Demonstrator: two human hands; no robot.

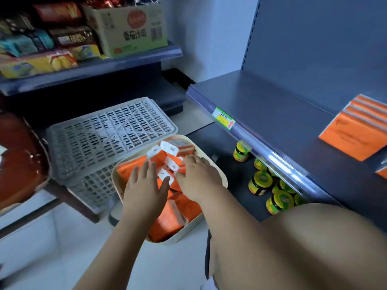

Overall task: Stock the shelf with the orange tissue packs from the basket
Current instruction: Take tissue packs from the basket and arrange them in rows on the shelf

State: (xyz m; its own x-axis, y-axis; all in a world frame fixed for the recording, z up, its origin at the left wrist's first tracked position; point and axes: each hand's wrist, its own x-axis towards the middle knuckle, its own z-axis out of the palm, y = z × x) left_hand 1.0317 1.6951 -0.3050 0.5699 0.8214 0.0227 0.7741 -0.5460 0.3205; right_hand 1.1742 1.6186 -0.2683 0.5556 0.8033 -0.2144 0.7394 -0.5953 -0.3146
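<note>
A cream basket (219, 170) on the floor holds several orange tissue packs (167, 222) with white ends. Both hands are down inside it. My left hand (146, 185) lies flat with fingers spread over the packs on the left side. My right hand (196, 174) rests on the packs at the right, fingers bent slightly over them; whether it grips one is hidden. On the dark shelf (272, 114) to the right, a row of orange packs (356, 130) stands at the far right.
A grey slatted crate (104, 135) lies behind the basket. Yellow-lidded jars (259, 183) stand under the shelf. A green price tag (223, 118) marks the shelf rail. A left rack holds snacks and a cardboard box (129, 28). My knee (314, 237) is at the bottom right.
</note>
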